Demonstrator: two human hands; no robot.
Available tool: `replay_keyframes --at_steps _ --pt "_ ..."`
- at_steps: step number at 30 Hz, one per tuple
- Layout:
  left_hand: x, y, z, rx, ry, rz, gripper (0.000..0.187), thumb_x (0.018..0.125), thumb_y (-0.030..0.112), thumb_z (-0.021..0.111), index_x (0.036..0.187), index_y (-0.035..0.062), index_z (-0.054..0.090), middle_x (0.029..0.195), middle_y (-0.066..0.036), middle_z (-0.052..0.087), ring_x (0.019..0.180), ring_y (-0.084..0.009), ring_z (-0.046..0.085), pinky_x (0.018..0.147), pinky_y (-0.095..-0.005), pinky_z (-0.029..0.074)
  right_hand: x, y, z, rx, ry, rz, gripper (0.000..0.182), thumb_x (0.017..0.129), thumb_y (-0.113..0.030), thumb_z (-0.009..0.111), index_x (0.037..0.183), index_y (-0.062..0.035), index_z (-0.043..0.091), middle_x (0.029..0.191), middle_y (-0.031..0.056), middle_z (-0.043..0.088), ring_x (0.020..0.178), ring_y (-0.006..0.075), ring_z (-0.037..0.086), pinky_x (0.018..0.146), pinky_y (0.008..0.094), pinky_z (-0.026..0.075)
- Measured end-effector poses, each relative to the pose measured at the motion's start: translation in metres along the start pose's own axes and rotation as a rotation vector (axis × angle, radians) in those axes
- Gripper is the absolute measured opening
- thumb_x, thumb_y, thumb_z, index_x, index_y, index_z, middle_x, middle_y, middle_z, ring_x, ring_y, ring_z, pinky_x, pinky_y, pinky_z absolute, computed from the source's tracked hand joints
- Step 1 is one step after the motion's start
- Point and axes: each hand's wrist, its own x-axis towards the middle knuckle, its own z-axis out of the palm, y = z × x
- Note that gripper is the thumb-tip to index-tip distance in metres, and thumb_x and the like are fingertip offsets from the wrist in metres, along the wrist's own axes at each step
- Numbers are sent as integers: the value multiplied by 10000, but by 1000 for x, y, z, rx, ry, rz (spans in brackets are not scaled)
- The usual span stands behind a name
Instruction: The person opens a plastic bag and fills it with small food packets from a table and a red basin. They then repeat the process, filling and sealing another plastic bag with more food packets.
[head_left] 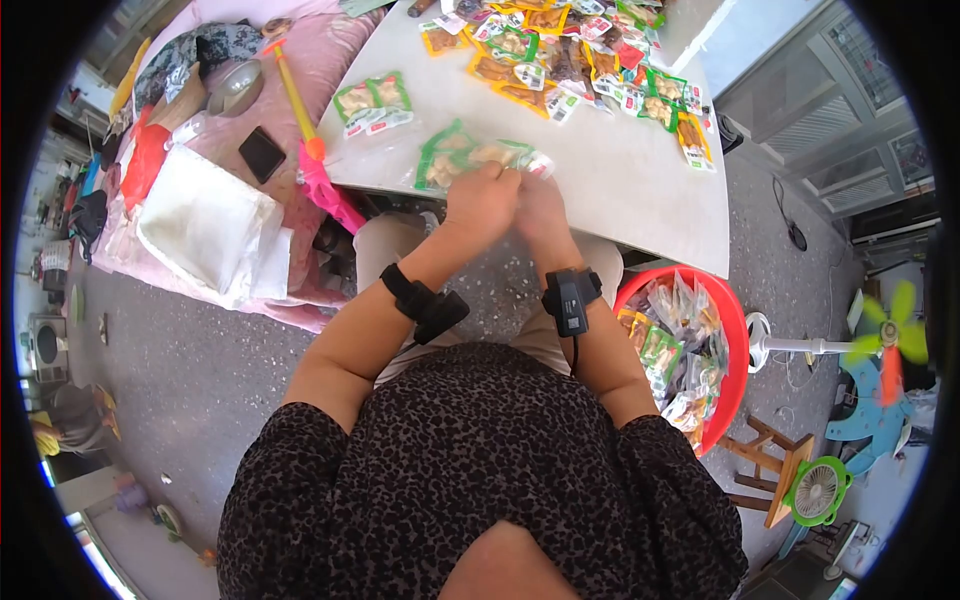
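My left hand (482, 200) and my right hand (540, 205) meet at the near edge of a white table (620, 190). Both grip a clear plastic bag (455, 158) holding green snack packets, which lies on the table just beyond my fingers. Each wrist wears a black band with a small device. Another pair of green packets (373, 103) lies further left on the table. A heap of orange, green and red snack packets (575, 60) covers the table's far side.
A red basin (733, 330) full of packets stands on the floor at my right. Left of the table is a pink-covered surface with a phone (261, 154), a white bag (205, 225) and a toy water gun (315, 165). Fans and a wooden stool stand at right.
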Motion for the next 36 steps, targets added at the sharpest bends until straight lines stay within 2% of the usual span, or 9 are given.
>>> replay_keyframes --at_steps 3,6,9,15,18,21,27,30,36 --pt "-4 -1 3 -25 41 18 49 680 118 498 675 71 484 661 -108 486 535 -288 520 483 -377 432 5 -4 4 -658 -111 -280 230 794 -205 468 846 11 527 780 151 577 757 256 554 650 334 428" --pt "-13 -3 0 -40 -7 20 64 681 132 508 681 72 486 659 -106 482 554 -288 522 486 -377 429 14 -2 -8 -1155 -382 75 237 735 -118 507 938 6 505 777 98 579 708 206 567 597 283 446" --pt "-18 -7 1 -62 -42 8 77 681 141 515 687 72 482 667 -107 481 569 -290 519 488 -379 424 9 -2 -18 -174 -5 550 269 723 -161 535 934 3 505 791 115 588 693 227 571 601 302 444" --pt "-15 -3 -4 -98 5 1 65 694 129 495 694 67 477 688 -105 477 577 -302 502 513 -396 412 14 7 -2 -703 -131 -66 222 764 -133 514 939 4 512 796 55 581 691 166 555 626 301 448" --pt "-10 -9 -8 -121 66 20 51 700 119 480 702 67 481 694 -104 477 593 -309 498 528 -403 409 17 -2 12 -245 -125 -129 212 782 -124 488 956 -7 519 825 44 574 732 168 552 663 306 450" --pt "-12 -13 -8 -141 68 31 43 702 110 474 713 70 485 695 -107 479 610 -314 497 533 -404 407 24 -7 15 -126 -280 31 251 775 -133 494 995 -11 507 878 63 566 795 181 547 719 304 437" --pt "-13 -13 -9 -195 -27 69 128 703 93 463 816 70 520 707 -113 488 632 -315 500 545 -397 411 26 11 21 907 -142 371 261 788 -131 461 1018 -7 459 950 85 520 837 173 509 735 287 419" --pt "-14 -13 -4 -293 -59 144 162 700 93 465 848 72 526 733 -118 501 646 -317 502 556 -395 414 11 0 21 589 63 402 189 793 -124 448 949 -19 468 897 72 514 790 166 509 683 280 426" --pt "-9 -8 -10 -363 -54 158 175 691 94 475 856 67 528 803 -121 514 728 -312 507 599 -385 413 19 52 3 415 -174 64 152 806 -122 411 900 -24 478 856 68 519 736 155 517 653 269 428"
